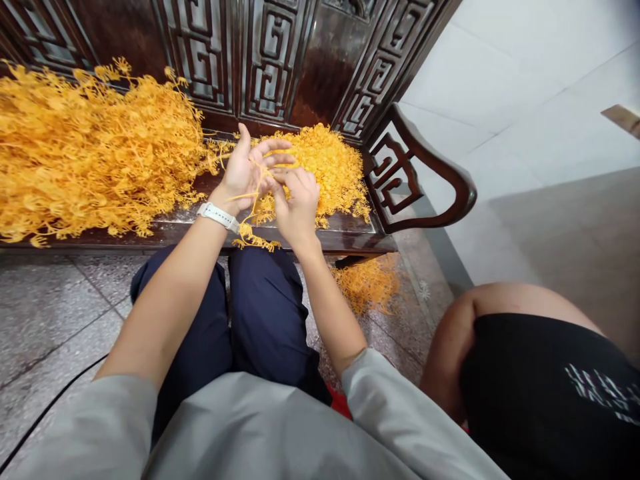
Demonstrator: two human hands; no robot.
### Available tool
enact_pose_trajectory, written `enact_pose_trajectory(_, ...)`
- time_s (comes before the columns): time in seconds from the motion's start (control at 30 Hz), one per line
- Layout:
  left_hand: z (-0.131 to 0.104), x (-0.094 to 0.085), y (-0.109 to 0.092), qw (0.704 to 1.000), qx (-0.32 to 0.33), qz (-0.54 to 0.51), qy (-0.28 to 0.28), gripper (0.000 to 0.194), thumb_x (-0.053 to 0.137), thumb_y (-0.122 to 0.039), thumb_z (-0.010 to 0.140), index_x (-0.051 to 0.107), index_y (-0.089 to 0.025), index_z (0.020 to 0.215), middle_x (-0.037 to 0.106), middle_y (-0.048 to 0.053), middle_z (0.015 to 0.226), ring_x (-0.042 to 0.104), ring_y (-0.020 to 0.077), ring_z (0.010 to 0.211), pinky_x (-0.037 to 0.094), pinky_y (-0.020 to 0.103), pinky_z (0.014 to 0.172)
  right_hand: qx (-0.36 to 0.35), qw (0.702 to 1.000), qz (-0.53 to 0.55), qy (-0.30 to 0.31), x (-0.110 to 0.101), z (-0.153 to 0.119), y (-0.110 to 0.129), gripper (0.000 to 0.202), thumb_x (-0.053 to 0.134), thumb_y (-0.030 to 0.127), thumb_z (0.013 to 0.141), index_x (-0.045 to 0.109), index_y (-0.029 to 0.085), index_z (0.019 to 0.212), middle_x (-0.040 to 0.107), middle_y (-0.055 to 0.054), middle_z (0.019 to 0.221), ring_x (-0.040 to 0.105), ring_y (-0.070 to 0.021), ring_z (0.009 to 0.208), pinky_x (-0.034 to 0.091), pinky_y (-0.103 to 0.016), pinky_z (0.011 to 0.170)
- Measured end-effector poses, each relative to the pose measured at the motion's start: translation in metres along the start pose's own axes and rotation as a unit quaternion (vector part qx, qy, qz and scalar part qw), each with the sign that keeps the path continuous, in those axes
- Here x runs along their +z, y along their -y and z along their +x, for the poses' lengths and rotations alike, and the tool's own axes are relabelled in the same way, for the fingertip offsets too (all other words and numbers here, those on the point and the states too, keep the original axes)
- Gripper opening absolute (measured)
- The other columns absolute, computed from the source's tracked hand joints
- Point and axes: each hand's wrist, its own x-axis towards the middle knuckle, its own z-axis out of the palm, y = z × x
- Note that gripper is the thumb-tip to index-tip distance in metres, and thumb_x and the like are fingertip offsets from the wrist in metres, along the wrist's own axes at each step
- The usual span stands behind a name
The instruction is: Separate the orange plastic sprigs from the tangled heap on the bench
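Two hands meet above the front edge of a dark carved wooden bench. We see the left hand [247, 170] turned palm up with the fingers spread, a white watch [218, 215] on its wrist; an orange plastic sprig [253, 203] lies across the palm and trails down past the wrist toward our knees. The right hand [296, 203] is curled, and its fingertips pinch the same sprig near the left palm, so its grip is clenched on the sprig, while the left grip is released and merely cradles it.

We judge three risks. The thin stem could snap if the pinch pulls against the tangle. The dangling end could snag on the bench edge. The sprig could also slip from the flat left palm, since nothing clamps it there, and join the few stray sprigs [367, 285] already on the floor under the seat.

No container appears in view. The stock lies loose on the tabletop [345, 233]: a large pile [90, 153] to the left and a smaller heap [327, 163] just behind the hands. A second person's bare knee [465, 340] and black shorts occupy the lower right, well apart from the work.
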Motion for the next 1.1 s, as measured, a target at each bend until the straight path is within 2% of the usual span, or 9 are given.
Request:
enact_pose_trajectory(0.13, 0.012, -0.011, -0.006, 0.998, 0.005, -0.059, -0.033, 0.067, 0.027, -0.077, 0.109, 0.045, -0.022, 0.076, 0.053, 0.001, 0.067, 0.055, 0.0129, 0.063, 0.044, 0.025, 0.062, -0.011, 0.998, 0.045, -0.039, -0.006, -0.006, 0.001, 0.037, 0.047, 0.044, 0.114, 0.061, 0.022, 0.088, 0.062, -0.006, 0.091, 0.057, -0.0225, 0.091, 0.046, -0.042, 0.090)
enact_pose_trajectory(0.23, 0.015, -0.013, -0.006, 0.993, -0.002, -0.099, -0.066, 0.068, 0.014, -0.074, 0.111, 0.030, -0.023, 0.070, 0.031, -0.004, 0.054, 0.030, 0.0103, 0.048, 0.029, 0.026, 0.051, -0.067, 0.994, 0.084, -0.006, -0.012, -0.014, 0.015, 0.033, 0.049, 0.038, 0.114, 0.058, 0.022, 0.086, 0.061, -0.004, 0.086, 0.058, -0.0203, 0.086, 0.043, -0.039, 0.085)
enact_pose_trajectory(0.33, 0.019, -0.014, -0.005, 0.989, -0.025, -0.102, -0.108, 0.068, 0.024, -0.079, 0.108, 0.024, -0.023, 0.069, 0.015, -0.007, 0.050, 0.009, 0.0103, 0.045, 0.015, 0.028, 0.046, -0.129, 0.979, 0.150, 0.045, -0.023, -0.029, 0.045, 0.025, 0.052, 0.028, 0.113, 0.060, 0.021, 0.090, 0.064, -0.004, 0.088, 0.061, -0.0191, 0.087, 0.043, -0.039, 0.087)
enact_pose_trajectory(0.47, 0.024, -0.026, -0.011, 0.967, -0.015, -0.162, -0.194, 0.060, 0.022, -0.060, 0.117, 0.023, -0.023, 0.071, 0.016, -0.008, 0.050, 0.004, 0.0120, 0.047, 0.012, 0.029, 0.045, -0.191, 0.931, 0.283, 0.130, -0.045, -0.047, 0.089, 0.012, 0.060, 0.021, 0.110, 0.065, 0.019, 0.099, 0.072, -0.004, 0.092, 0.070, -0.0167, 0.090, 0.050, -0.036, 0.089)
enact_pose_trajectory(0.53, 0.024, -0.032, -0.018, 0.965, -0.021, -0.187, -0.184, 0.055, 0.017, -0.047, 0.120, 0.024, -0.023, 0.071, 0.019, -0.007, 0.051, 0.003, 0.0129, 0.048, 0.012, 0.029, 0.045, -0.180, 0.922, 0.313, 0.138, -0.053, -0.045, 0.094, 0.007, 0.067, 0.026, 0.107, 0.070, 0.020, 0.105, 0.075, -0.003, 0.094, 0.071, -0.0161, 0.089, 0.054, -0.035, 0.086)
enact_pose_trajectory(0.63, 0.020, -0.035, -0.025, 0.975, -0.027, -0.166, -0.142, 0.056, 0.016, -0.048, 0.119, 0.027, -0.023, 0.071, 0.022, -0.006, 0.053, 0.005, 0.0134, 0.049, 0.014, 0.031, 0.046, -0.052, 0.958, 0.277, 0.059, -0.055, -0.026, 0.064, 0.021, 0.066, 0.040, 0.107, 0.072, 0.026, 0.121, 0.073, -0.004, 0.107, 0.071, -0.0179, 0.095, 0.058, -0.036, 0.086)
enact_pose_trajectory(0.73, 0.019, -0.037, -0.024, 0.988, -0.009, -0.092, -0.124, 0.058, 0.025, -0.059, 0.117, 0.033, -0.024, 0.071, 0.025, -0.005, 0.054, 0.012, 0.0133, 0.049, 0.018, 0.031, 0.047, 0.067, 0.982, 0.176, -0.033, -0.046, -0.002, 0.004, 0.042, 0.055, 0.052, 0.108, 0.065, 0.028, 0.141, 0.065, -0.010, 0.130, 0.067, -0.0232, 0.113, 0.058, -0.043, 0.093)
enact_pose_trajectory(0.83, 0.022, -0.040, -0.019, 0.993, 0.004, -0.038, -0.113, 0.059, 0.038, -0.069, 0.111, 0.039, -0.024, 0.073, 0.027, -0.005, 0.056, 0.018, 0.0130, 0.048, 0.023, 0.031, 0.046, 0.119, 0.987, 0.095, -0.042, -0.035, 0.008, -0.040, 0.058, 0.057, 0.059, 0.104, 0.058, 0.023, 0.150, 0.057, -0.017, 0.142, 0.062, -0.0285, 0.124, 0.055, -0.053, 0.100)
enact_pose_trajectory(1.1, 0.020, -0.020, -0.005, 0.996, 0.019, 0.043, -0.071, 0.061, 0.044, -0.080, 0.104, 0.049, -0.024, 0.080, 0.035, -0.003, 0.060, 0.037, 0.0126, 0.055, 0.029, 0.029, 0.052, 0.048, 0.987, 0.073, 0.137, -0.002, -0.014, -0.003, 0.055, 0.064, 0.068, 0.099, 0.068, 0.021, 0.128, 0.073, -0.013, 0.126, 0.065, -0.0268, 0.118, 0.051, -0.048, 0.109)
